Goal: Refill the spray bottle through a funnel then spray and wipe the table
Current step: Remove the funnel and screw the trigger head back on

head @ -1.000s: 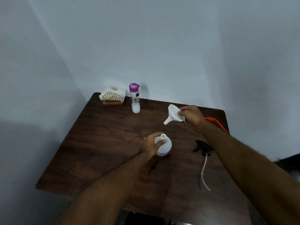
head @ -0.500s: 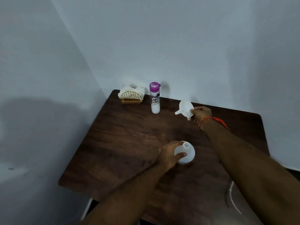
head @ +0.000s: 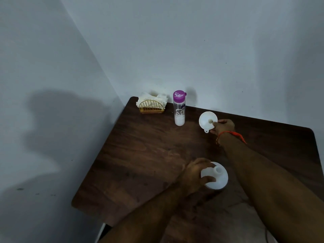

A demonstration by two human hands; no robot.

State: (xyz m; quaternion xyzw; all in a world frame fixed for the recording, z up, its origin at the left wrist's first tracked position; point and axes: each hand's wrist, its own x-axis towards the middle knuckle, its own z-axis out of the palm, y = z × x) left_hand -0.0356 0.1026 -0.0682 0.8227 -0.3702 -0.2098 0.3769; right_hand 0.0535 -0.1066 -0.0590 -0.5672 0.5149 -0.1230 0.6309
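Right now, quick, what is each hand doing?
Left hand: closed around the open spray bottle, steadying it on the table.
Right hand: pinching the white funnel.

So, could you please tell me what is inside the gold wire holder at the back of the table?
The gold wire holder holds crumpled white paper napkins, which stick out above it. Their lower parts are partly hidden behind the wires.

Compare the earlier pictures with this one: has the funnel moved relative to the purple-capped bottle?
Yes. The funnel, held by the right hand, has turned so its wide mouth faces the camera, and it sits closer to the purple-capped bottle than a second ago.
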